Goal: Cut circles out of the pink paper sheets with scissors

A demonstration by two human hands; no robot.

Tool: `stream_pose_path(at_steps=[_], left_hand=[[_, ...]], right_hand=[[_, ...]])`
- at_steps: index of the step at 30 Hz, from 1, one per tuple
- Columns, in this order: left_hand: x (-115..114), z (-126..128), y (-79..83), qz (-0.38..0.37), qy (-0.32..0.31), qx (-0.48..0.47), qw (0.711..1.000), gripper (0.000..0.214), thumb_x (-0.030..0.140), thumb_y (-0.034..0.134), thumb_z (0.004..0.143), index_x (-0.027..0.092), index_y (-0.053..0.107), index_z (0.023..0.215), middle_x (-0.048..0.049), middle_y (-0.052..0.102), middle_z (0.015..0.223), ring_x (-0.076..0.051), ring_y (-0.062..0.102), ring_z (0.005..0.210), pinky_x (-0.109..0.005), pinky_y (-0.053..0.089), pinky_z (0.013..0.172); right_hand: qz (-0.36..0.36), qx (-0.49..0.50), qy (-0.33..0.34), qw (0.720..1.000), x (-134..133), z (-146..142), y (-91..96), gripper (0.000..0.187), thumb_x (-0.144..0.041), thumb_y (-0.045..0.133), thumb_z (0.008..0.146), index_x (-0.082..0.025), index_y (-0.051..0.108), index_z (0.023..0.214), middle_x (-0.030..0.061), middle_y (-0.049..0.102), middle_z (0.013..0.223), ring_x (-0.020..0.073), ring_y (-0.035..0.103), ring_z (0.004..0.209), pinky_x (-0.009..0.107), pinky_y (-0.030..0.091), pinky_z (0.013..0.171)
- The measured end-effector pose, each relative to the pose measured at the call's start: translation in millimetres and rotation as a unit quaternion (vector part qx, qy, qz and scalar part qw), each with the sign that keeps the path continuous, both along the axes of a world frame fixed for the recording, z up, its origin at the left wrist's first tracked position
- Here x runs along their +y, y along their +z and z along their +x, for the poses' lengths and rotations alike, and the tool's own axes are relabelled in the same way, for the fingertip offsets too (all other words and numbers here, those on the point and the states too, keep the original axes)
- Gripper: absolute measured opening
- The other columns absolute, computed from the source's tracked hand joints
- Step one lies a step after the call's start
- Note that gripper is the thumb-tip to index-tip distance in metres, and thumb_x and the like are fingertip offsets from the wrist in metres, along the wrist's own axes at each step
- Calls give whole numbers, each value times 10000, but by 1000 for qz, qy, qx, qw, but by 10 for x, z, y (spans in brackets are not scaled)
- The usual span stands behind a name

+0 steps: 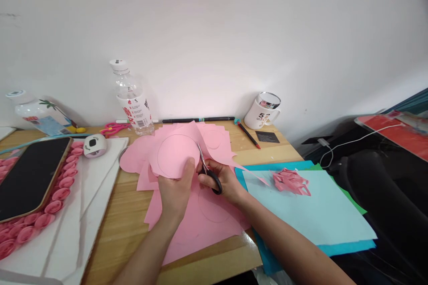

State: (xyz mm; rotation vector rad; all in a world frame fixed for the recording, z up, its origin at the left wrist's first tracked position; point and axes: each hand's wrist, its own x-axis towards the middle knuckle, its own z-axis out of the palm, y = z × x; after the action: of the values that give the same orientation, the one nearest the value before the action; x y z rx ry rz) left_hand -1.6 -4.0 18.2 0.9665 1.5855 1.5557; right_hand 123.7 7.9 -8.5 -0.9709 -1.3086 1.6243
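My left hand [176, 193] grips a sheet of pink paper [177, 153] with a circle drawn on it, thumb on top near its lower edge. My right hand [223, 180] is closed around black-handled scissors [214, 180]. Their blades stand at the paper, just right of the drawn circle. From the cut, a narrow curled strip [252, 173] of pink paper trails right over my right hand. Beneath both hands lies a pile of pink sheets [197, 242], some with circles drawn on them. Rounded pink pieces [133, 155] lie to the left.
A phone [31, 176] rests on pink paper roses [53, 207] at left, beside a small white device [95, 145]. A bottle [133, 102] and a mug [262, 111] stand by the wall. Pink scraps [290, 181] lie on pale blue paper [310, 218] at right.
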Motion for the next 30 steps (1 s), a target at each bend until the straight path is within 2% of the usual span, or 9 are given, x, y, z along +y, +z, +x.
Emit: stream_pose_path(at_steps=[15, 22, 26, 30], left_hand=[[6, -2, 19, -33, -2, -1, 999, 291, 362, 691, 673, 98, 714, 792, -119, 753, 817, -252, 710, 806, -313, 580, 684], [17, -8, -27, 9, 2, 6, 1000, 285, 354, 688, 697, 142, 708, 886, -86, 750, 929, -230, 695, 898, -308, 566, 771], [19, -25, -58, -10, -22, 12, 1000, 252, 346, 708, 683, 160, 715, 853, -65, 753, 861, -232, 697, 881, -328, 565, 786], [8, -15, -40, -6, -42, 15, 999, 306, 312, 721, 665, 166, 709, 934, -66, 747, 948, -237, 682, 948, -344, 549, 850]], right_hand=[[3, 4, -3, 1000, 8, -6, -14, 339, -431, 767, 678, -182, 566, 789, -51, 457, 578, 96, 420, 510, 250, 327, 532], [2, -10, 8, 1000, -22, -20, -17, 319, -424, 759, 687, -181, 577, 785, -52, 455, 567, 93, 400, 512, 243, 305, 523], [2, -24, 2, 1000, -23, -21, -5, 366, -468, 763, 659, -182, 588, 804, -49, 449, 580, 102, 387, 539, 248, 307, 535], [28, -5, -13, 999, 2, -10, 6, 397, -476, 788, 617, -187, 596, 809, -31, 487, 656, 124, 421, 628, 256, 352, 597]])
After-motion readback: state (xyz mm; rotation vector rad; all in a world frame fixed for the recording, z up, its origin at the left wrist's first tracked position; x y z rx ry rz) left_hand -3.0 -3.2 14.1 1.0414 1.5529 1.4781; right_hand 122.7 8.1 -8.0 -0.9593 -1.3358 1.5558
